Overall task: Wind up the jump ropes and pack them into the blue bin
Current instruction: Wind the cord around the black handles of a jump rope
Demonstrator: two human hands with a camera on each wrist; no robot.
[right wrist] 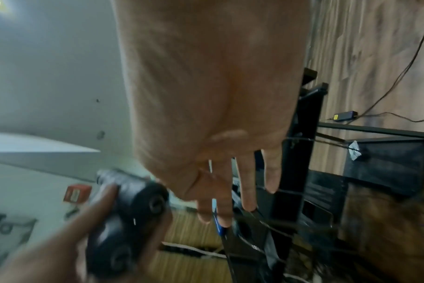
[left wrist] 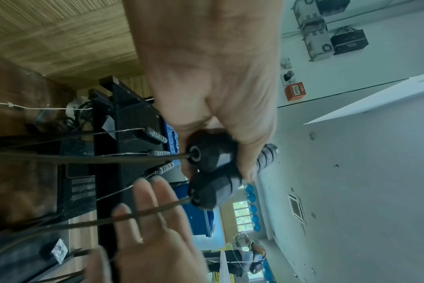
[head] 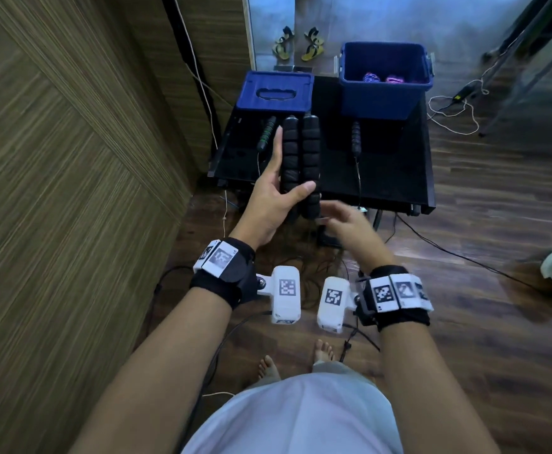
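My left hand (head: 277, 194) grips two thick black foam jump-rope handles (head: 302, 152) side by side above the black table's front, thumb across them. In the left wrist view their cords (left wrist: 109, 159) trail from the handle ends (left wrist: 211, 153) down toward the floor. Just below those ends is my right hand (head: 350, 224), blurred, fingers (right wrist: 247, 181) straight and spread, holding nothing. One cord crosses in front of it (left wrist: 152, 210); contact is unclear. The blue bin (head: 382, 96) stands at the table's back right with wound purple and pink ropes (head: 382, 78) inside.
The bin's blue lid (head: 276, 93) lies at the back left of the black table (head: 399, 178). A green-and-black handle (head: 266, 134) and a slim black handle (head: 355, 137) lie on it. A wood-panel wall (head: 71, 158) runs along the left. Cables cross the floor (head: 464, 257).
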